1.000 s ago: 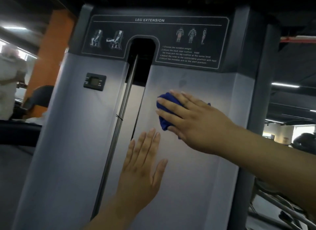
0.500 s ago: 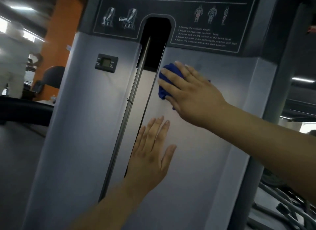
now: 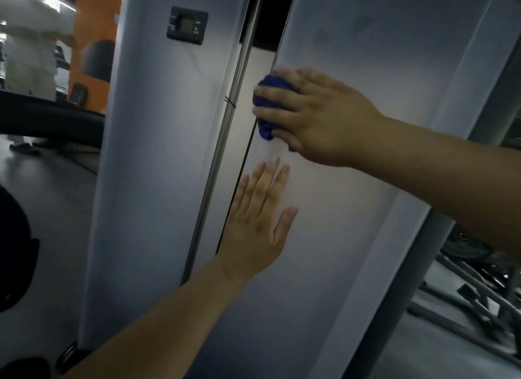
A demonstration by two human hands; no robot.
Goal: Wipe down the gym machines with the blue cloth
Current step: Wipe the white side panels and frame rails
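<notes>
The blue cloth (image 3: 266, 107) is bunched against the grey front panel of the leg extension machine (image 3: 352, 209), beside the panel's left edge. My right hand (image 3: 315, 116) covers the cloth, fingers curved over it, and presses it on the panel; most of the cloth is hidden under the hand. Just below it, my left hand (image 3: 256, 220) lies flat on the same panel with its fingers straight and pointing up.
A steel guide rod (image 3: 225, 124) runs down the dark slot between the two grey panels. A small black display (image 3: 187, 25) sits on the left panel. A person in white (image 3: 31, 40) stands at far left near an orange pillar. Machine frame tubes (image 3: 465, 308) lie at lower right.
The view has dropped, so the instruction label is out of sight. My right hand took the cloth up to the panel's top, then back down a little. My left hand stays flat on the panel.
</notes>
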